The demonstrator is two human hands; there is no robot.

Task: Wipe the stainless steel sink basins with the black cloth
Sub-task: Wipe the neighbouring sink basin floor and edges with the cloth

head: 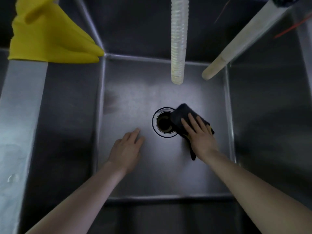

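I look straight down into a deep stainless steel sink basin. At the middle of its floor is a round drain hole. My right hand lies flat on a folded black cloth, pressing it onto the basin floor at the drain's right edge; the cloth overlaps the drain rim. My left hand rests flat on the bare floor left of the drain, fingers slightly spread, holding nothing.
A ribbed clear hose hangs down over the back of the basin. A pale pole slants in from the upper right. A yellow rubber glove drapes over the steel divider on the left.
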